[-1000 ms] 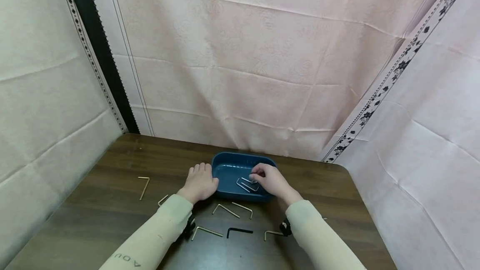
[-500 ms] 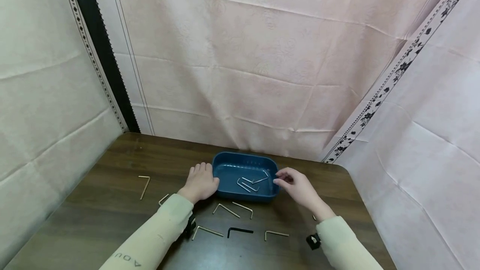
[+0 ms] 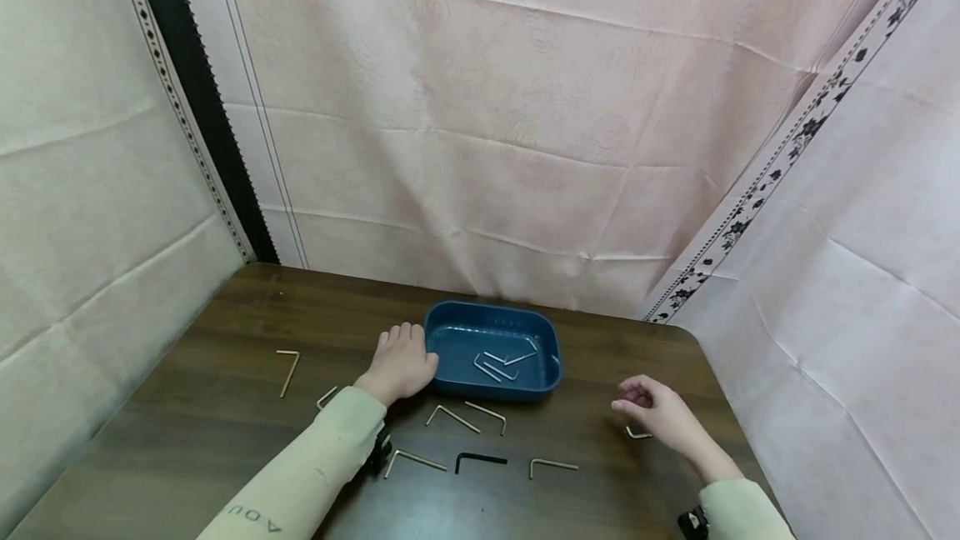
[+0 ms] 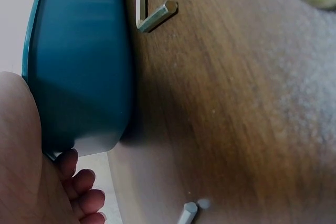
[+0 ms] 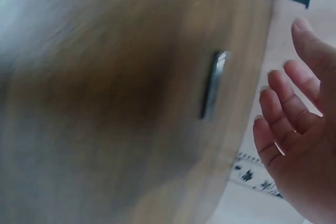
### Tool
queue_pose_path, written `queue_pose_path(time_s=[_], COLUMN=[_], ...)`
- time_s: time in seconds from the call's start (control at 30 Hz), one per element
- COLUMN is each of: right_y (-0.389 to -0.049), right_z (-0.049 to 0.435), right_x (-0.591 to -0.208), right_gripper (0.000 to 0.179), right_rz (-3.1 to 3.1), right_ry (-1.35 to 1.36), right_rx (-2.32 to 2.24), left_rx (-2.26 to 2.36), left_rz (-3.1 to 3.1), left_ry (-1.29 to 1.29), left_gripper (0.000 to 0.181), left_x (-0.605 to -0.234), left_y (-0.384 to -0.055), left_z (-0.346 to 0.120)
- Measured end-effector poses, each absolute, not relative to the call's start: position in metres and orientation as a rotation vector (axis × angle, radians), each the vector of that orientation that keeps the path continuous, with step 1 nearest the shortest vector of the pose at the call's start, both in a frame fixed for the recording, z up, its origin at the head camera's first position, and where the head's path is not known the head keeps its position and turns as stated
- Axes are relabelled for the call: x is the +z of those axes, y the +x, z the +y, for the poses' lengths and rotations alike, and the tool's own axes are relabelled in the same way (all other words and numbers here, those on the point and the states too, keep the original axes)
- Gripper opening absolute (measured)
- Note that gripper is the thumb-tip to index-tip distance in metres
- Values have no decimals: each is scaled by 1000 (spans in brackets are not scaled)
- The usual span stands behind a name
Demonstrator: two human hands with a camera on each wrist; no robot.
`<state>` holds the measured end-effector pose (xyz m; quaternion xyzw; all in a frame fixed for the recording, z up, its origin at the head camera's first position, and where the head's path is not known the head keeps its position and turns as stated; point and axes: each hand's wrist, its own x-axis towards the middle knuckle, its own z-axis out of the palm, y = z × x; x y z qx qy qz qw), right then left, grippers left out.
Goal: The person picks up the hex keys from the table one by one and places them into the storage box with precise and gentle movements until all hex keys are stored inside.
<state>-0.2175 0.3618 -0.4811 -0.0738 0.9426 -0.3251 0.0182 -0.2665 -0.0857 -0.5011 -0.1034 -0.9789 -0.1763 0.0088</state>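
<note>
My left hand (image 3: pixel 400 363) grips the left end of a blue rectangular tray (image 3: pixel 491 394), the thumb at the rim and the fingers against the outer end wall, as the left wrist view (image 4: pixel 79 77) shows. Several silver hex keys (image 3: pixel 498 367) lie inside the tray. To the right of it, my right hand (image 3: pixel 660 415) hovers over the table, fingers loosely bent and holding nothing. Just below its fingers a hex key (image 3: pixel 637 435) lies on the wood, partly covered in the head view; the right wrist view shows this short metal key (image 5: pixel 214 85) apart from the fingers.
In front of the tray lie two brass-coloured hex keys (image 3: pixel 456 419), with a black hex key (image 3: pixel 482 459) nearer me between two more. A further hex key (image 3: pixel 290 373) lies far left, another (image 3: pixel 326 397) beside my left sleeve. Cloth curtains (image 3: pixel 465 148) surround the wooden table (image 3: pixel 247 440).
My right hand has let go of a hex key in the tray and moved right and toward me, over the key at the right. My left hand stays at the tray's end.
</note>
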Motion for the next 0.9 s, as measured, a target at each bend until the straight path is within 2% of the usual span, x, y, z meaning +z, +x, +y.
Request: queue_pose_path(time_s=[0.23, 0.43, 0.7, 0.9], right_y=[-211, -206, -204, -206], right_z=[378, 384, 390, 390], right_x=[-493, -498, -505, -513], right_gripper=[41, 40, 27, 18], right_rz=[2813, 2827, 2823, 2870], right_ry=[-61, -119, -224, -163], right_rx=[-945, -815, -856, -868], left_rx=[-556, -558, -569, -560], left_rz=[-3057, -3068, -3054, -3062], left_ry=[-332, -326, -340, -333], left_gripper=[47, 48, 48, 50], left_x=[-498, -497, -501, -499], left_y=[-266, -265, -266, -265], left_z=[-85, -85, -86, -85])
